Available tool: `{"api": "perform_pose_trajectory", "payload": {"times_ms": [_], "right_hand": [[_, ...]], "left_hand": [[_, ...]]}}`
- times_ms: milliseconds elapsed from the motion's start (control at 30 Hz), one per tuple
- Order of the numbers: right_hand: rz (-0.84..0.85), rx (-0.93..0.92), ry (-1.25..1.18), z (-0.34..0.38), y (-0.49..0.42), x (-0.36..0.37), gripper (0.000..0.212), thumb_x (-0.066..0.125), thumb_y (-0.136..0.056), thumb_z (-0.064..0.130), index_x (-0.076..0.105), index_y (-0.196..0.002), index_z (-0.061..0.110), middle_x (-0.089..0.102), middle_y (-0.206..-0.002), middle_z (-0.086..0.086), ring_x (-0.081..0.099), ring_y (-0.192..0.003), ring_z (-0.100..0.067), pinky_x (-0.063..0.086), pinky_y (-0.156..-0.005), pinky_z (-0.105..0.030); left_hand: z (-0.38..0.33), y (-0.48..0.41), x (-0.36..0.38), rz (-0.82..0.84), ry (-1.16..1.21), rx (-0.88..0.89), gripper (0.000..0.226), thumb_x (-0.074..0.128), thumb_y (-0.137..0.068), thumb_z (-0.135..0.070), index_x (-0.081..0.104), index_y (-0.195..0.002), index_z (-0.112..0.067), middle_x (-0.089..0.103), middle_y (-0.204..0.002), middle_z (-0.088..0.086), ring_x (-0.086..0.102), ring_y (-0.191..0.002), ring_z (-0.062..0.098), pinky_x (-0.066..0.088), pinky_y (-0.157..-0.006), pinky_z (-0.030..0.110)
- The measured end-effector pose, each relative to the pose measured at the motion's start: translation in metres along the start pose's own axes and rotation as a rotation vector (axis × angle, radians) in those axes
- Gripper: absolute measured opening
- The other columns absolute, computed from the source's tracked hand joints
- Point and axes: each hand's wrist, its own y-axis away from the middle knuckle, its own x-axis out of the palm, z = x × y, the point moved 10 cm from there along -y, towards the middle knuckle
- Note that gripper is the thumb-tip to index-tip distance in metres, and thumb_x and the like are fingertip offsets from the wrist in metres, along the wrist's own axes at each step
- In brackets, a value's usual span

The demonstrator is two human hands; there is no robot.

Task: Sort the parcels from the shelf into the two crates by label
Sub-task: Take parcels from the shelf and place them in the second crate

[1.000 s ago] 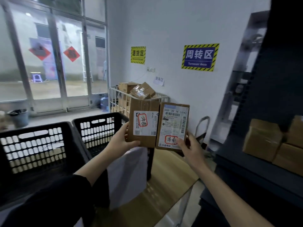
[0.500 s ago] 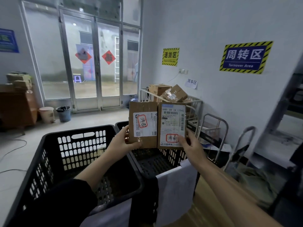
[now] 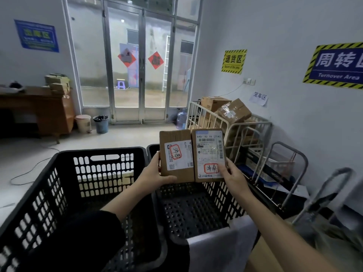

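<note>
- The left hand [image 3: 155,174] is clamped on the left parcel [image 3: 175,155], thumb across its lower front edge, fingers hidden behind the cardboard.
- The right hand [image 3: 233,176] grips the right parcel [image 3: 209,155] the same way, thumb pressed just beside the red-boxed handwriting at the bottom of its label.
- The two parcels stand upright, label faces toward the camera, their inner edges touching; both hang above the right crate [image 3: 196,209], over its far half.
- Both labels carry a red-outlined handwritten mark, and the two marks look alike, so my judgement is that they belong in one crate. Which crate I cannot tell: neither shows a readable tag from here.
- The step in hand is reading the labels, then the drop. To do it well, keep each thumb off the handwriting until it is read.
- If the right crate is the one, lower the parcels into it rather than tossing them; its perforated floor looks bare, so they can lie flat, labels up.
- If it is the left crate [image 3: 82,193], just beside the right crate on its left, carry both parcels over the shared rims first, then let go one hand at a time.
- The wire cage trolley [image 3: 231,124] beyond the right crate holds other boxes; keep clear of it.
</note>
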Motion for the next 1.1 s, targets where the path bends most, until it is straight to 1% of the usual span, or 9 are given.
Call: {"api": "perform_pose_trajectory", "payload": {"times_ms": [167,267,300,433,567,733,800,933,1100], "right_hand": [[0.137,0.114,0.015,-0.057,-0.061,0.004,0.037,0.044,-0.097,0.025,0.047,-0.133,0.017,0.061,-0.113,0.003,0.059,-0.098,-0.011,0.045,-0.084,-0.021],[0.268,0.216,0.043,-0.1,-0.097,0.019,0.035,0.043,-0.098,0.022,0.048,-0.131,0.013,0.062,-0.118,-0.003,0.058,-0.098,-0.013,0.046,-0.083,-0.022],[0.315,0.261,0.049,-0.115,-0.107,0.025,0.035,0.044,-0.098,0.021,0.049,-0.131,0.011,0.062,-0.117,-0.003,0.058,-0.099,-0.014,0.045,-0.082,-0.022],[0.452,0.381,0.079,-0.165,-0.138,0.053,0.035,0.046,-0.096,0.02,0.05,-0.128,0.005,0.061,-0.107,-0.003,0.059,-0.094,-0.014,0.045,-0.068,-0.017],[0.54,0.482,0.048,-0.205,-0.155,0.079,0.029,0.047,-0.096,0.016,0.051,-0.122,0.003,0.061,-0.105,-0.006,0.06,-0.083,-0.01,0.045,-0.061,-0.014],[0.573,0.558,0.034,-0.252,-0.167,0.106,0.032,0.045,-0.097,0.016,0.05,-0.125,0.002,0.063,-0.117,-0.013,0.06,-0.098,-0.02,0.048,-0.078,-0.021],[0.597,0.591,0.022,-0.269,-0.171,0.118,0.033,0.044,-0.097,0.017,0.05,-0.126,0.002,0.064,-0.11,-0.01,0.062,-0.095,-0.02,0.049,-0.079,-0.023],[0.661,0.621,0.0,-0.289,-0.175,0.145,0.027,0.044,-0.097,0.015,0.054,-0.12,0.005,0.065,-0.089,0.001,0.062,-0.081,-0.011,0.048,-0.066,-0.021],[0.64,0.608,-0.017,-0.303,-0.182,0.168,0.013,0.045,-0.096,0.015,0.053,-0.106,0.013,0.061,-0.084,0.004,0.058,-0.076,-0.007,0.044,-0.056,-0.016]], "left_hand": [[0.042,-0.055,0.03,-0.021,0.017,-0.221,0.09,0.078,-0.068,-0.01,0.025,-0.141,-0.022,0.057,-0.115,-0.005,0.057,-0.108,0.017,0.05,-0.095,0.037],[0.067,-0.077,0.051,-0.05,0.082,-0.39,0.076,0.071,-0.072,0.005,0.031,-0.135,-0.013,0.053,-0.107,-0.003,0.053,-0.099,0.014,0.05,-0.066,0.018],[0.077,-0.082,0.058,-0.065,0.11,-0.449,0.073,0.068,-0.073,0.008,0.032,-0.133,-0.01,0.052,-0.107,-0.002,0.052,-0.098,0.015,0.049,-0.063,0.018],[0.128,-0.098,0.074,-0.142,0.161,-0.647,0.063,0.066,-0.071,0.013,0.039,-0.125,-0.007,0.057,-0.118,0.01,0.055,-0.109,0.027,0.053,-0.084,0.035],[0.172,-0.111,0.081,-0.247,0.203,-0.768,0.049,0.065,-0.072,0.013,0.048,-0.114,-0.004,0.058,-0.119,0.014,0.054,-0.115,0.03,0.048,-0.098,0.04],[0.215,-0.119,0.087,-0.395,0.238,-0.827,0.041,0.06,-0.074,0.011,0.054,-0.111,-0.004,0.063,-0.112,0.013,0.059,-0.107,0.029,0.05,-0.095,0.039],[0.229,-0.121,0.088,-0.433,0.255,-0.853,0.043,0.059,-0.074,0.011,0.055,-0.113,-0.006,0.064,-0.112,0.013,0.059,-0.107,0.028,0.049,-0.097,0.04],[0.252,-0.121,0.082,-0.505,0.262,-0.88,0.043,0.057,-0.075,0.012,0.055,-0.115,-0.006,0.063,-0.112,0.011,0.059,-0.106,0.026,0.048,-0.091,0.033],[0.268,-0.13,0.077,-0.506,0.231,-0.841,0.039,0.055,-0.073,0.012,0.059,-0.108,-0.006,0.066,-0.106,0.006,0.061,-0.1,0.022,0.05,-0.088,0.031]]}}
